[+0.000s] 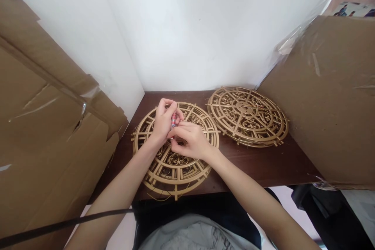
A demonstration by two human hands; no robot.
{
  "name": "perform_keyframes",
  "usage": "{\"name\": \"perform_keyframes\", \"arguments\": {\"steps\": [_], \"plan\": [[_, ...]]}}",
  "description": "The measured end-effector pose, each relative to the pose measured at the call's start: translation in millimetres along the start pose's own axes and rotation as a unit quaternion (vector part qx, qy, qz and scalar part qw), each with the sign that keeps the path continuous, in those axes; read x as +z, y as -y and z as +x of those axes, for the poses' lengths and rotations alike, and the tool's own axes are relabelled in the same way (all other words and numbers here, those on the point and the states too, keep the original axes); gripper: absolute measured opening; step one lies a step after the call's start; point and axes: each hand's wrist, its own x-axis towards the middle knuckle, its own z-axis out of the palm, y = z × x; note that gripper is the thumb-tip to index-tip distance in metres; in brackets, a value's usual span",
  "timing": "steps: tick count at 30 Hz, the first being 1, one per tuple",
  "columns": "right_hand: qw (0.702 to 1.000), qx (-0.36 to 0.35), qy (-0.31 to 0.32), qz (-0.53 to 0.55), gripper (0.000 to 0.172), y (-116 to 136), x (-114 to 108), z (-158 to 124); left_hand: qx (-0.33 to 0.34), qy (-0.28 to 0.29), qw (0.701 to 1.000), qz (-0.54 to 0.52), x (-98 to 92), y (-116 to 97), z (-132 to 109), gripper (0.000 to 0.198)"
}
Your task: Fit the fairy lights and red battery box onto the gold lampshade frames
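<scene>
Between my two hands is a slim red-and-silver cylinder (173, 120) that looks like a battery. My left hand (164, 120) is closed around its upper part, fingers curled. At its lower end my right hand (191, 139) pinches with thumb and fingers, partly covering it. Both hands are above the middle of a pile of round gold-coloured lattice discs (176, 175) with scrollwork panels. The hands hide the centre of the top disc. Thin wire-like strands stick out at the pile's near edge.
A second pile of gold lattice discs (247, 116) lies at the back right of the dark brown table (249, 168). Cardboard sheets stand at the left (49, 125) and right (331, 97). A white wall (193, 35) rises behind. A dark strap (67, 224) crosses at lower left.
</scene>
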Motion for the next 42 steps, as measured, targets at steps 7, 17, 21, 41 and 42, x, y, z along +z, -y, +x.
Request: {"name": "perform_keyframes", "arguments": {"steps": [7, 17, 21, 41, 42], "plan": [[1.0, 0.004, 0.005, -0.001, 0.015, 0.1, 0.6, 0.7, 0.0, -0.002, 1.0, -0.001, 0.9, -0.4, 0.5, 0.013], [1.0, 0.005, 0.006, -0.005, 0.015, -0.1, 0.4, 0.3, 0.003, -0.001, 1.0, 0.001, -0.4, 0.6, 0.7, 0.013], [1.0, 0.005, 0.011, -0.006, 0.015, -0.2, 0.1, 0.2, 0.003, 0.0, 1.0, 0.0, -0.2, 0.3, 0.5, 0.013], [1.0, 0.003, 0.013, -0.008, 0.015, -0.5, 0.0, 0.3, 0.003, 0.0, 1.0, 0.002, -0.1, 0.2, 0.5, 0.016], [1.0, 0.002, 0.013, -0.008, 0.015, -0.5, 0.2, 0.3, 0.003, -0.001, 1.0, 0.002, -0.1, 0.3, 0.4, 0.017]]}}
